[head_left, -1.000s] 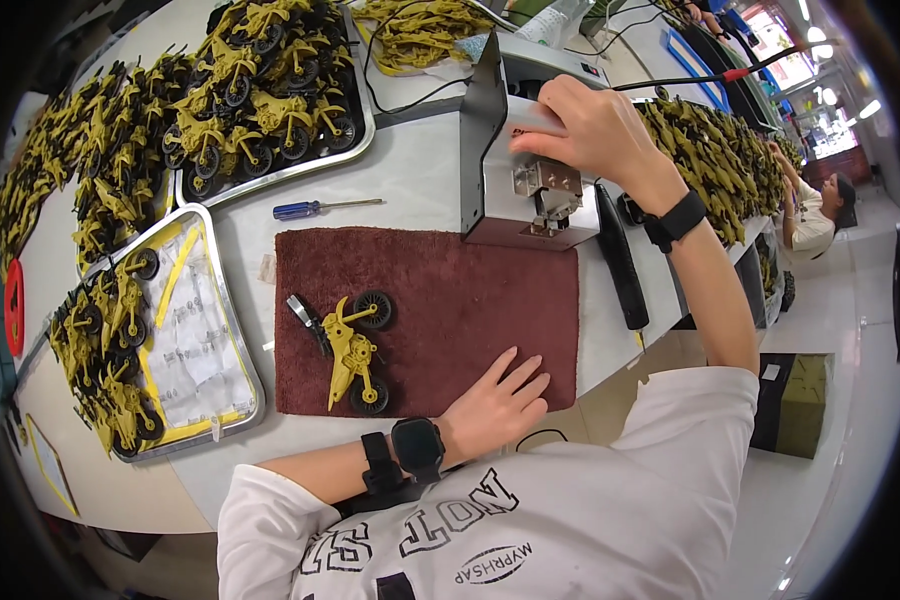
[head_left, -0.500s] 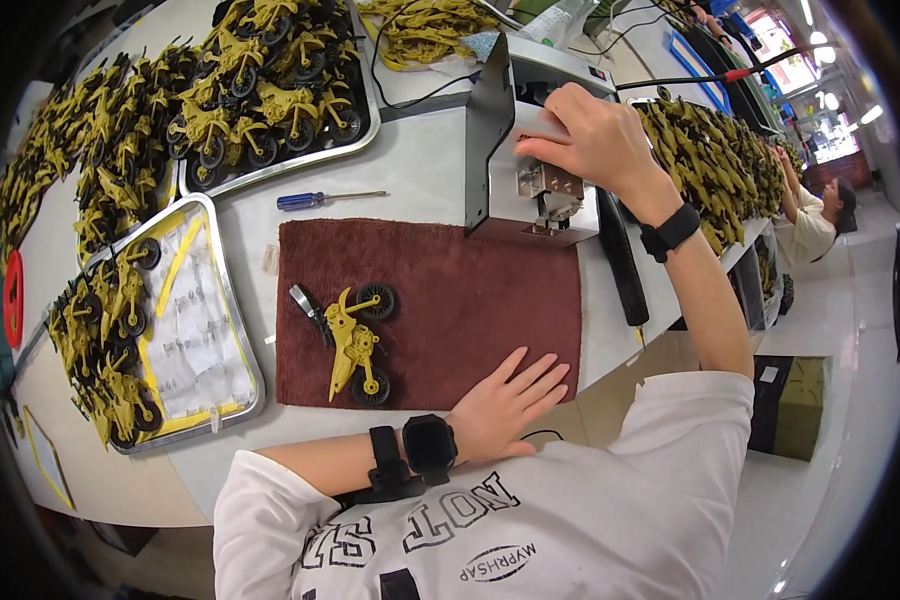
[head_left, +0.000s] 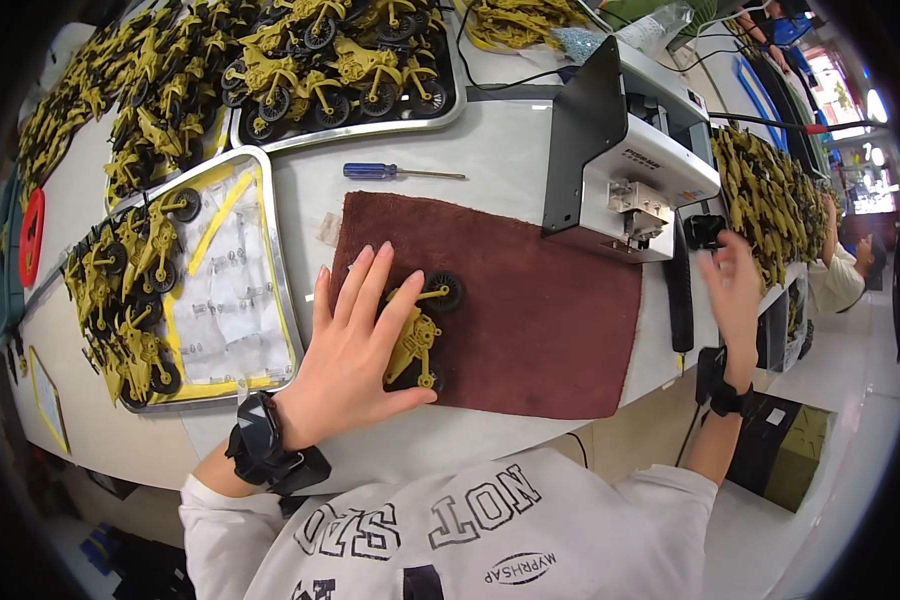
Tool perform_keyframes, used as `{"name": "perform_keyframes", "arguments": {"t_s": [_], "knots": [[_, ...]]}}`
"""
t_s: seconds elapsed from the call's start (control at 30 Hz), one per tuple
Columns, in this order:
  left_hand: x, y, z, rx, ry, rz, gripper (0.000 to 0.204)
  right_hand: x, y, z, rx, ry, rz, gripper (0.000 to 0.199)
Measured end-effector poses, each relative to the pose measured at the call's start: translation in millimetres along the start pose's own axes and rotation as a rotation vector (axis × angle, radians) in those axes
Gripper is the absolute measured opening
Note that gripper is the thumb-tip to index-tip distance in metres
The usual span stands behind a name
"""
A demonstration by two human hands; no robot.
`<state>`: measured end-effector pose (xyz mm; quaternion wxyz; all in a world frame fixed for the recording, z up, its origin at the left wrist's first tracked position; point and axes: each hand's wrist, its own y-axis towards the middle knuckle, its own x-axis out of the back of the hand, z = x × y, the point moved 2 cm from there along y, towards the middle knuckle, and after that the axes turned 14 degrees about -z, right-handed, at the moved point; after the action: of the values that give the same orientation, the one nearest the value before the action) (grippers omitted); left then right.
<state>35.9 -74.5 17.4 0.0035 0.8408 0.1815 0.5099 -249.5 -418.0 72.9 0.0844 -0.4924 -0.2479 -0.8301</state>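
My left hand (head_left: 355, 345) lies flat, fingers spread, over the yellow toy motorcycle (head_left: 417, 335) that lies on its side on the dark red cloth mat (head_left: 540, 320). The hand is open: thumb along the lower wheel, fingers across the frame, pressing rather than clasping. The front wheel sticks out past my fingertips, toward the screwdriving machine (head_left: 625, 165).

My right hand (head_left: 735, 290) is up in the air beside the machine, blurred, fingers loosely spread. I see nothing in it, though the blur leaves me unsure.

Notes for doing this step well:
- Close the fingers round the frame, not the wheels; the wheels look free to turn and would give a poor hold.
- Lift straight off the mat so the pile does not snag the small parts.
- Keep the handlebar end pointing away from my palm so the side I am working on stays in view.
- Bring the right hand in only once the left has a firm hold.

The blue-handled screwdriver (head_left: 400, 172) lies above the mat, untouched. A metal tray (head_left: 275, 290) of finished motorcycles sits to my left.
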Motion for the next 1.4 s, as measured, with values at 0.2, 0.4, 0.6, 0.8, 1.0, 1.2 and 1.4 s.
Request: {"name": "perform_keyframes", "arguments": {"t_s": [0.2, 0.4, 0.6, 0.8, 1.0, 1.2, 1.4], "knots": [[0, 10, 10, -0.054, -0.102, 0.089, 0.11, -35, -43, -51, 0.207, -0.106, 0.183, 0.057], [-1, 14, 8, -0.029, -0.177, -0.124, 0.097, -46, -40, -55, 0.1, -0.031, 0.249, 0.047], [-22, 24, 3, 0.032, -0.051, -0.254, 0.091, -58, -46, -62, 0.113, -0.006, 0.187, 0.042], [-1, 11, -2, 0.042, -0.049, -0.148, 0.099, -50, -44, -65, 0.132, -0.004, 0.181, 0.039], [-10, 14, 22, 0.005, -0.064, -0.034, 0.103, -21, -41, -50, -0.364, 0.515, 0.083, 0.025], [-13, 17, 21, -0.033, -0.068, -0.116, 0.1, 60, -62, 38, -0.089, 1.237, -0.332, 0.056], [-15, 11, 24, -0.008, -0.128, -0.121, 0.097, 12, -77, 96, -0.149, 1.263, -0.411, 0.075]]}}
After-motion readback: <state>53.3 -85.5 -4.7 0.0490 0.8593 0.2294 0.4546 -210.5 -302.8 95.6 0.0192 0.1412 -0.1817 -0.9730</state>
